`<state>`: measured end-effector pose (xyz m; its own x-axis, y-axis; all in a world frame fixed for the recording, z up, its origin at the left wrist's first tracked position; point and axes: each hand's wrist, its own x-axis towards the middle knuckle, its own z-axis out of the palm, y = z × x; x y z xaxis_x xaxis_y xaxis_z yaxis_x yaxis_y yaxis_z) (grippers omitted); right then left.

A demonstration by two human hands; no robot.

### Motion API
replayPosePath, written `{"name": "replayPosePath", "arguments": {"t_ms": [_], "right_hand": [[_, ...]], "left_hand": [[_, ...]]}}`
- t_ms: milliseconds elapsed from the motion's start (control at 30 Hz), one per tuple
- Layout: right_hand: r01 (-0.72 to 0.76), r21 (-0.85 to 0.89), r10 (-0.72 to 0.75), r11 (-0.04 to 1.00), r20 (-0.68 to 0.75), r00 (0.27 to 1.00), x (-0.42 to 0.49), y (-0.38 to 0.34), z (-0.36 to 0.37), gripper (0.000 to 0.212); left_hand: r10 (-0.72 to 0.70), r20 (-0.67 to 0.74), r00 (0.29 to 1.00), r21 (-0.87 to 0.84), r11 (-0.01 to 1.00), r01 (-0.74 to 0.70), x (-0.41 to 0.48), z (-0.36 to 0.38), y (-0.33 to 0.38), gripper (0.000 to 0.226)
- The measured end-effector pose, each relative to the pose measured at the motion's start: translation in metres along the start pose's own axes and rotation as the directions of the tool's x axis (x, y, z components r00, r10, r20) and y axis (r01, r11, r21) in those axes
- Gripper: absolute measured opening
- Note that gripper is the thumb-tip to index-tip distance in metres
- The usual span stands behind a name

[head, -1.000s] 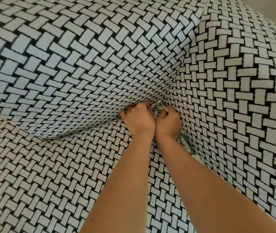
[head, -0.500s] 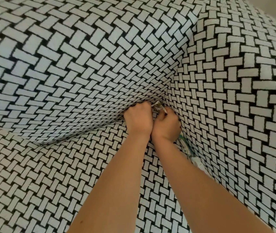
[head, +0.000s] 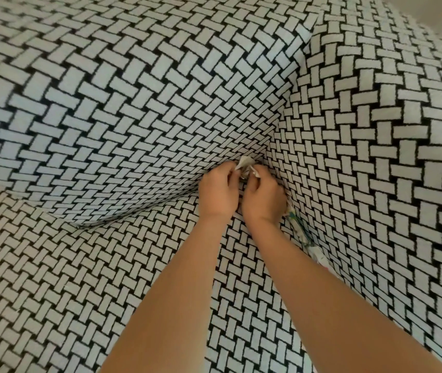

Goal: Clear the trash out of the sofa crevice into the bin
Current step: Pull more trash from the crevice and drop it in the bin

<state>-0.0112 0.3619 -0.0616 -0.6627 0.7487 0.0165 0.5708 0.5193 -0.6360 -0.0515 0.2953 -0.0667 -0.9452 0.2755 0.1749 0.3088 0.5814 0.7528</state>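
Over the last second the crumpled paper (head: pixel 245 166) has come up. Before, only a scrap of it showed between the knuckles. Now a pale, creased wad stands clear above both hands, just out of the corner crevice (head: pixel 265 158) where the back cushion (head: pixel 134 103) meets the sofa (head: pixel 93 278) seat and arm.

My left hand (head: pixel 218 195) pinches the wad from its side with curled fingers. My right hand (head: pixel 264 199) is curled against it from the other side, and the two hands touch at the knuckles. The hands have lifted only a little, while the paper has risen.

I judge this piece to be freed or nearly so, and ready to be carried off. The bin is nowhere in view, so I cannot say which way that carry goes.

The crevice is not cleared yet. A printed strip (head: pixel 304 239) still lies wedged along the seam just beside my right wrist, running down toward me.

As for writing, the wad shows only grey creases. The strip carries green, blue and red blotches, too small and blurred to read. The sofa fabric bears a black-and-white basket-weave pattern and no label.
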Motion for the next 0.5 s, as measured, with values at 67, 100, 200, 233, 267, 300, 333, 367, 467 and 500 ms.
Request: {"name": "replayPosePath", "arguments": {"t_ms": [67, 100, 200, 233, 267, 300, 333, 367, 467, 500], "right_hand": [[0.09, -0.005, -0.089, 0.996, 0.041, 0.995, -0.002, 0.001, -0.001, 0.024], [0.143, -0.014, -0.141, 0.99, 0.07, 0.987, -0.004, 0.001, -0.002, 0.024], [0.286, -0.057, -0.274, 0.957, 0.161, 0.948, -0.01, -0.001, -0.003, 0.022], [0.333, -0.074, -0.316, 0.94, 0.184, 0.931, -0.014, -0.002, -0.003, 0.021], [0.37, -0.093, -0.346, 0.924, 0.2, 0.917, -0.015, 0.0, -0.001, 0.02], [0.4, -0.109, -0.37, 0.91, 0.219, 0.903, -0.018, 0.0, -0.001, 0.018], [0.42, -0.122, -0.385, 0.899, 0.236, 0.892, -0.022, 0.001, -0.001, 0.017], [0.431, -0.131, -0.391, 0.893, 0.251, 0.886, -0.027, 0.002, -0.001, 0.017], [0.446, -0.092, -0.409, 0.89, 0.266, 0.873, -0.048, 0.001, -0.003, 0.019], [0.448, -0.077, -0.413, 0.891, 0.273, 0.869, -0.055, 0.001, -0.004, 0.02]], "left_hand": [[-0.031, -0.004, 1.0, -0.07, 0.997, 0.031, -0.005, -0.005, -0.006, 0.015], [-0.043, -0.012, 0.999, -0.094, 0.995, 0.041, -0.009, -0.009, -0.008, 0.014], [-0.096, -0.028, 0.995, -0.134, 0.987, 0.091, -0.021, -0.021, -0.015, 0.013], [-0.121, -0.033, 0.992, -0.148, 0.982, 0.115, -0.026, -0.027, -0.017, 0.012], [-0.156, -0.022, 0.987, -0.184, 0.972, 0.15, -0.03, -0.03, -0.019, 0.012], [-0.205, -0.009, 0.979, -0.247, 0.949, 0.197, -0.035, -0.036, -0.019, 0.011], [-0.26, 0.012, 0.965, -0.319, 0.914, 0.25, -0.041, -0.042, -0.018, 0.012], [-0.314, 0.03, 0.949, -0.379, 0.875, 0.302, -0.046, -0.048, -0.017, 0.014], [-0.424, 0.082, 0.902, -0.488, 0.772, 0.408, -0.065, -0.063, -0.013, 0.013], [-0.44, 0.091, 0.893, -0.494, 0.759, 0.424, -0.072, -0.067, -0.013, 0.012]]}}
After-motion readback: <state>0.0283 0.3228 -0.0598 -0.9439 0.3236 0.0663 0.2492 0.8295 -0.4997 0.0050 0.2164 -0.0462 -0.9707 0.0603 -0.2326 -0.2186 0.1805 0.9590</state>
